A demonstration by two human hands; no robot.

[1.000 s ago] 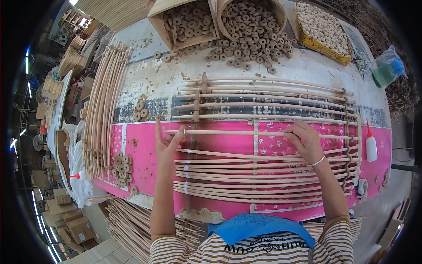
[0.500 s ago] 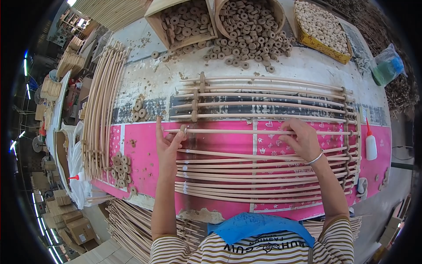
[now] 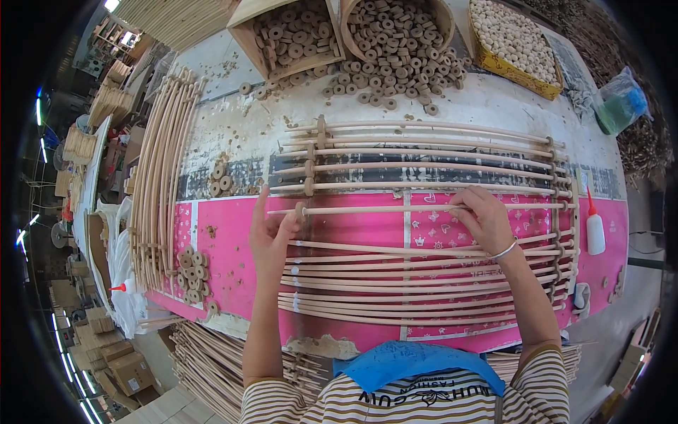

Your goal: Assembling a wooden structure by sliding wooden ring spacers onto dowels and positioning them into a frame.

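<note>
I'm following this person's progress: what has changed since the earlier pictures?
The held rod has shifted slightly right, and its right end has swung away from the person. The left hand has moved slightly right along with the wooden ring. The right hand stays on the rod; the surrounding rods look unchanged.

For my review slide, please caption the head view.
On a wooden rod, the left hand is at a ring near its left end while the right hand pinches farther along.
</note>
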